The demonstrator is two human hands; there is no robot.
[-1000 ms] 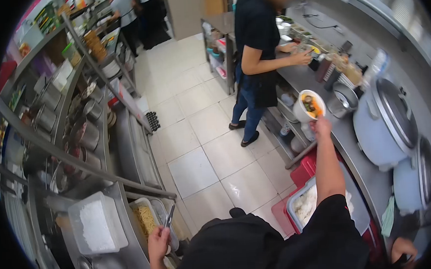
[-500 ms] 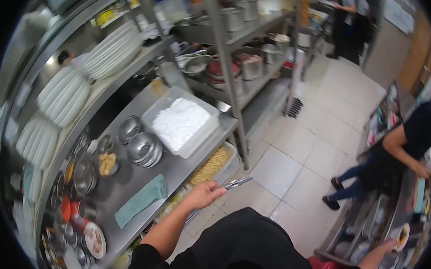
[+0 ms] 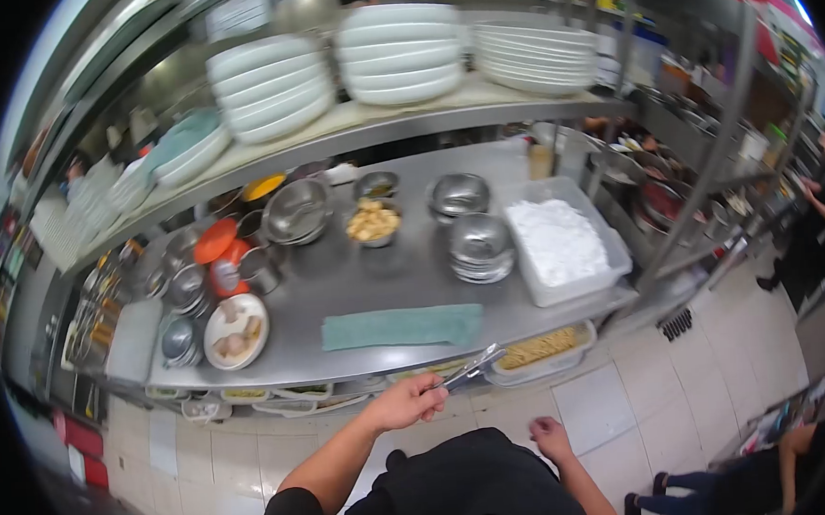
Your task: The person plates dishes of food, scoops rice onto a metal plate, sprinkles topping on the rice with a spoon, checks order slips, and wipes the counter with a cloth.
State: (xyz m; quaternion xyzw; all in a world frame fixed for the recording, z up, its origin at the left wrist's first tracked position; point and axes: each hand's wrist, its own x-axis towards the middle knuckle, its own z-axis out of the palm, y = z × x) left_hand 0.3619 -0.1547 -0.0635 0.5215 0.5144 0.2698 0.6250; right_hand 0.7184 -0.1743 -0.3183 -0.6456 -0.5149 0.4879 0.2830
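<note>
My left hand (image 3: 407, 402) is wrapped round the handle end of metal tongs (image 3: 473, 365), whose tips point up and right towards the counter's front edge. My right hand (image 3: 548, 436) hangs at my right side over the floor, its fingers curled and nothing visible in them. Beyond the tongs, a folded green cloth (image 3: 403, 327) lies along the front of the steel counter (image 3: 338, 279). To the left of the cloth sits a white bowl (image 3: 237, 331) with pale pieces of food in it.
Metal bowls (image 3: 481, 247), a container of yellow pieces (image 3: 373, 224) and a tub of white powder (image 3: 563, 241) stand on the counter. Stacked white plates (image 3: 400, 52) line the shelf above. Noodles fill a low tub (image 3: 541, 349). A co-worker (image 3: 747, 478) stands behind at right.
My view has swung left to face the counter. My right hand has come away from the white bowl at the lower right and is now beside my body. My left hand still holds the tongs.
</note>
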